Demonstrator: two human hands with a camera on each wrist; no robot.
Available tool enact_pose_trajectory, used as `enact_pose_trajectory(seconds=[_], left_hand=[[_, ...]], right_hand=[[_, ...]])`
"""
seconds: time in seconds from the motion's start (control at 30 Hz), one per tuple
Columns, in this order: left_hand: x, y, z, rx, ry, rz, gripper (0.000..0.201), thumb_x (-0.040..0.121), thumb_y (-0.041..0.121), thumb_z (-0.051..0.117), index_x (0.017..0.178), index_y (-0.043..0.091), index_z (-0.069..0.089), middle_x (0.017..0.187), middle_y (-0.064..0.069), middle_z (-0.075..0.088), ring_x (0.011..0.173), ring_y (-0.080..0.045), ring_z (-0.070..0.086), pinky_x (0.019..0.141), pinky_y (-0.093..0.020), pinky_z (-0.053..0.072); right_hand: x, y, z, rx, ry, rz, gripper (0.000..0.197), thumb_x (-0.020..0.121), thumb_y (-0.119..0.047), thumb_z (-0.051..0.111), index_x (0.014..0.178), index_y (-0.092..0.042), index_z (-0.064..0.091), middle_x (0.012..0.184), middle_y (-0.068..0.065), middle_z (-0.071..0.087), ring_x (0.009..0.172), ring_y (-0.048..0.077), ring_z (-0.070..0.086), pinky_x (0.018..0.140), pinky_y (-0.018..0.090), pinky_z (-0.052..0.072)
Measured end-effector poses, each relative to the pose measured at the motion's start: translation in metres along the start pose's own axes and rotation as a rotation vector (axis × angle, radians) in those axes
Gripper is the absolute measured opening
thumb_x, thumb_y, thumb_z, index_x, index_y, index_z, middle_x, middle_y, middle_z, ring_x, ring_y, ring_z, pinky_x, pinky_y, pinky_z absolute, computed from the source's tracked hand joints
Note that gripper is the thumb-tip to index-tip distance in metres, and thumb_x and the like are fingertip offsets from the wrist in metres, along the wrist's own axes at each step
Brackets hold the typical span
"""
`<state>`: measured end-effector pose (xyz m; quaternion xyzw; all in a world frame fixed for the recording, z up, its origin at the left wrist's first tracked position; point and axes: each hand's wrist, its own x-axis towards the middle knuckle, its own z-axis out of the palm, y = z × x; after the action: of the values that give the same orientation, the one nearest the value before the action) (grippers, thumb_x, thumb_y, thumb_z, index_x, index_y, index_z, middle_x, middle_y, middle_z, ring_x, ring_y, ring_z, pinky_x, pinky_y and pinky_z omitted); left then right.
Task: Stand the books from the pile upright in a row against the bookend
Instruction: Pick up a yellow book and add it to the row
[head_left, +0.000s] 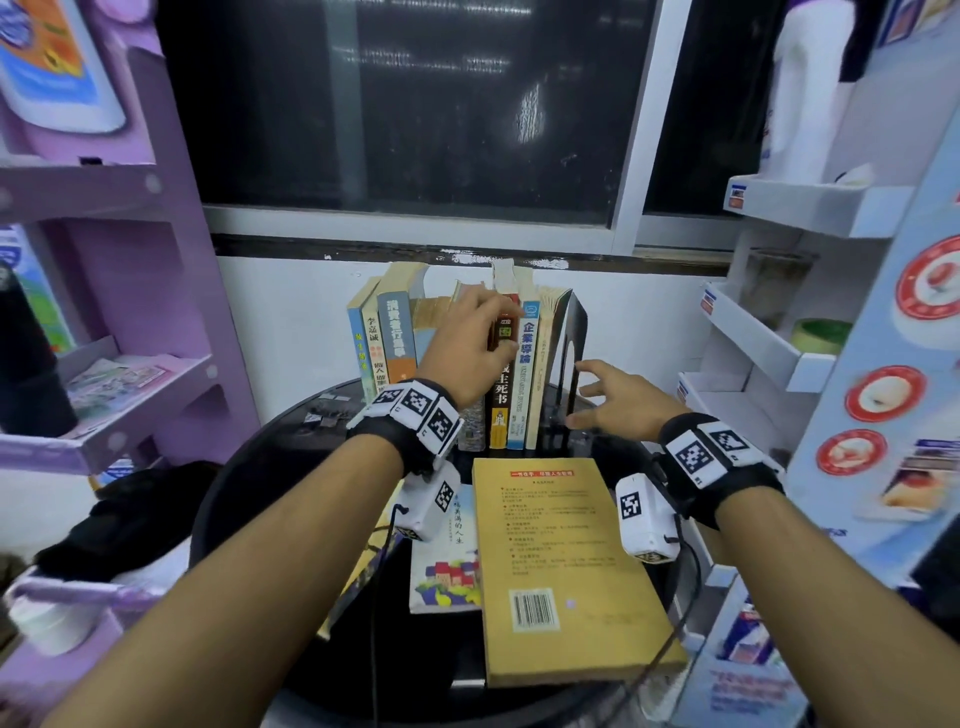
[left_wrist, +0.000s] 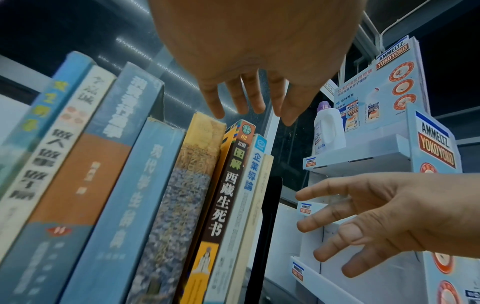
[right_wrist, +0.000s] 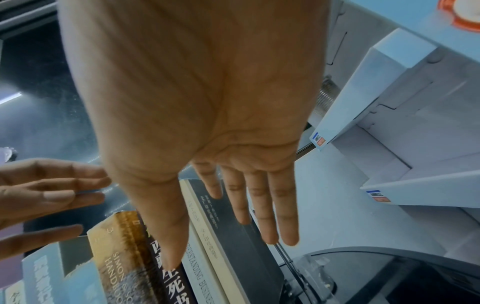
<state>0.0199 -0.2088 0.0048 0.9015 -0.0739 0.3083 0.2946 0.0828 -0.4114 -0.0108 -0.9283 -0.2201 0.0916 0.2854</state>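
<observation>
Most books (head_left: 457, 358) stand by bookend (head_left: 569, 353); pile (head_left: 566, 566) still flat near me. Left grip (head_left: 475, 343) and right grip (head_left: 618, 400) both spread, empty.

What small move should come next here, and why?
Probably reach the open right hand down to grip the yellow book lying flat on top of the pile: the left hand is at the upright row beside the bookend, and both hands hold nothing.
</observation>
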Motion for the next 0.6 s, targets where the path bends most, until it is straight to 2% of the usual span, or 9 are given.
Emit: enact_pose_trajectory(seconds=[0.07, 0.17, 0.3, 0.4, 0.47, 0.53, 0.6], left_hand=[[-0.012, 0.0, 0.004, -0.021, -0.033, -0.043, 0.033, 0.09, 0.02, 0.061, 0.122, 0.02, 0.056, 0.131, 0.0, 0.047, 0.125, -0.016, 0.042, 0.108, -0.033, 0.033], [-0.027, -0.006, 0.011, 0.012, -0.163, -0.122, 0.038, 0.091, 0.025, 0.061, 0.128, 0.019, 0.052, 0.135, -0.003, 0.045, 0.125, -0.018, 0.044, 0.106, -0.032, 0.033], [-0.041, -0.013, 0.022, 0.045, -0.334, -0.24, 0.046, 0.092, 0.03, 0.06, 0.134, 0.016, 0.047, 0.14, -0.005, 0.042, 0.125, -0.022, 0.045, 0.097, -0.027, 0.037], [-0.05, -0.019, 0.031, -0.005, -0.426, -0.369, 0.053, 0.092, 0.033, 0.061, 0.137, 0.013, 0.043, 0.142, -0.008, 0.041, 0.123, -0.025, 0.047, 0.103, -0.033, 0.04], [-0.055, -0.02, 0.036, -0.024, -0.499, -0.448, 0.057, 0.092, 0.036, 0.06, 0.14, 0.013, 0.039, 0.143, -0.011, 0.042, 0.121, -0.026, 0.049, 0.1, -0.035, 0.042], [-0.059, -0.021, 0.039, -0.037, -0.567, -0.522, 0.061, 0.093, 0.038, 0.058, 0.143, 0.013, 0.033, 0.143, -0.011, 0.043, 0.118, -0.025, 0.051, 0.096, -0.033, 0.04], [-0.062, -0.022, 0.044, -0.024, -0.62, -0.572, 0.063, 0.094, 0.04, 0.055, 0.145, 0.014, 0.029, 0.146, -0.011, 0.042, 0.123, -0.025, 0.048, 0.099, -0.033, 0.038]], right_hand=[[-0.007, 0.003, 0.005, -0.017, -0.037, 0.04, 0.081, 0.084, -0.029, 0.073, 0.15, -0.023, 0.026, 0.148, 0.011, 0.044, 0.13, 0.028, 0.047, 0.105, 0.038, 0.041], [-0.015, 0.008, 0.012, -0.03, -0.101, 0.095, 0.083, 0.083, -0.035, 0.074, 0.15, -0.021, 0.026, 0.149, 0.009, 0.043, 0.131, 0.026, 0.046, 0.1, 0.038, 0.045], [-0.021, 0.008, 0.019, -0.037, -0.155, 0.134, 0.083, 0.085, -0.037, 0.071, 0.151, -0.019, 0.024, 0.155, 0.004, 0.034, 0.136, 0.025, 0.04, 0.101, 0.038, 0.041], [-0.024, 0.008, 0.024, -0.092, -0.193, 0.163, 0.088, 0.085, -0.044, 0.069, 0.153, -0.019, 0.019, 0.158, 0.003, 0.027, 0.14, 0.024, 0.034, 0.107, 0.04, 0.039], [-0.027, 0.007, 0.027, -0.11, -0.218, 0.176, 0.09, 0.085, -0.045, 0.068, 0.153, -0.017, 0.016, 0.159, 0.003, 0.023, 0.141, 0.025, 0.032, 0.108, 0.04, 0.039], [-0.03, 0.008, 0.03, -0.125, -0.255, 0.195, 0.09, 0.086, -0.046, 0.067, 0.154, -0.017, 0.016, 0.159, 0.005, 0.024, 0.14, 0.026, 0.034, 0.106, 0.039, 0.04], [-0.032, 0.01, 0.033, -0.141, -0.273, 0.213, 0.089, 0.085, -0.047, 0.068, 0.153, -0.016, 0.019, 0.156, 0.006, 0.029, 0.137, 0.027, 0.038, 0.104, 0.039, 0.042]])
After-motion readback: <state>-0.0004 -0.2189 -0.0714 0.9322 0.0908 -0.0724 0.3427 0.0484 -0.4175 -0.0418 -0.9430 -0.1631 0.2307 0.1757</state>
